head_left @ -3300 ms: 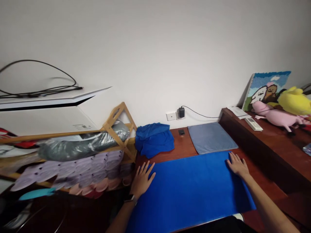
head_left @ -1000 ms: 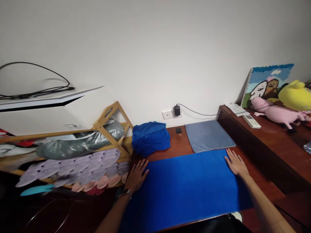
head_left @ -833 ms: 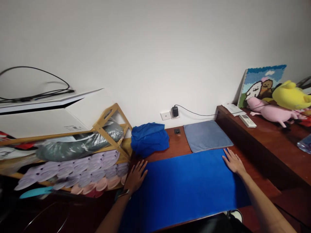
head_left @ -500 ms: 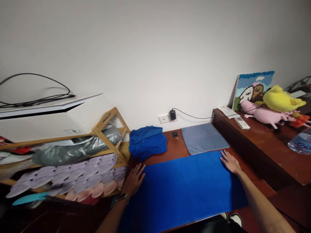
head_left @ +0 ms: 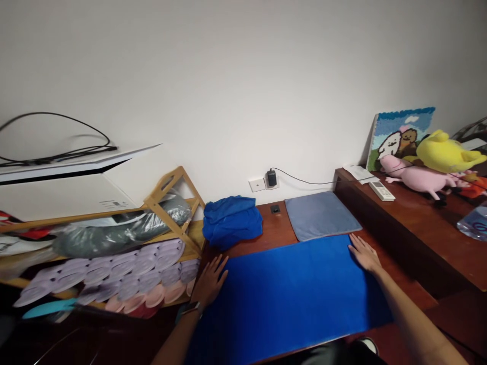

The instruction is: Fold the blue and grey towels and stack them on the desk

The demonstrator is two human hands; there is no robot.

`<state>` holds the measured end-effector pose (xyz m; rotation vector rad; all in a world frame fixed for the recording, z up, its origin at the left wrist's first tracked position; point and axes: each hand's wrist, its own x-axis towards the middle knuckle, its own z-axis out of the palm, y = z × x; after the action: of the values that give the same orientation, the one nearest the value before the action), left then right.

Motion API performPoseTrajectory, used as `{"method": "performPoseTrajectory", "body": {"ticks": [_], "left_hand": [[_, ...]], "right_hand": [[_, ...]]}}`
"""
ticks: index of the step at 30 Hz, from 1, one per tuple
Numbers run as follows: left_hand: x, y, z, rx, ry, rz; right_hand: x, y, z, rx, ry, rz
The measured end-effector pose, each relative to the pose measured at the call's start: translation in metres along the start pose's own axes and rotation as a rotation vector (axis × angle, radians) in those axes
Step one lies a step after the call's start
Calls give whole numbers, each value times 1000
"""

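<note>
A bright blue cloth [head_left: 292, 294] lies spread flat over the reddish-brown desk. My left hand [head_left: 210, 280] rests palm down on its left edge near the far corner, fingers spread. On the far right corner lies my right hand [head_left: 366, 253], flat, with its fingers stretched out. Just behind the spread cloth sits a folded grey-blue cloth [head_left: 322, 216], touching or nearly touching its far edge. A crumpled blue cloth [head_left: 232, 221] is heaped beyond my left hand.
At left stands a wooden rack [head_left: 178, 223] with several lilac and pink slippers [head_left: 131, 276] and a white box [head_left: 76, 195]. A charger [head_left: 271, 177] is plugged into the wall. The raised desk on the right holds a remote control [head_left: 381, 191] and plush toys [head_left: 418, 180].
The view has shifted very slightly. Both hands stay in nearly the same places on the spread blue cloth, which looks unchanged; less of the shoes shows below the desk edge.
</note>
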<state>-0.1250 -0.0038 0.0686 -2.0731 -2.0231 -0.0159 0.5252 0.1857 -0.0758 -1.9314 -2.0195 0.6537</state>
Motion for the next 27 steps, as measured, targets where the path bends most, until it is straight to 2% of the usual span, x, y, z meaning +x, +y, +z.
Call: {"method": "performPoseTrajectory", "body": {"ticks": [9,16,22,25,27], "left_hand": [[-14,1,-2,4,-25,7],[-22,9,-11,-29,-77,-17],[-11,13,-15,-28,62,-4],[-9,23,-31,-10,139,-30],[-8,43,-48,-20,162,-57]], "right_hand": [[-10,13,29,-77,112,-62],[-23,10,29,-60,69,-27],[-11,10,22,-58,149,-45],[-3,14,23,-44,137,-39],[3,16,24,-24,114,-28]]}}
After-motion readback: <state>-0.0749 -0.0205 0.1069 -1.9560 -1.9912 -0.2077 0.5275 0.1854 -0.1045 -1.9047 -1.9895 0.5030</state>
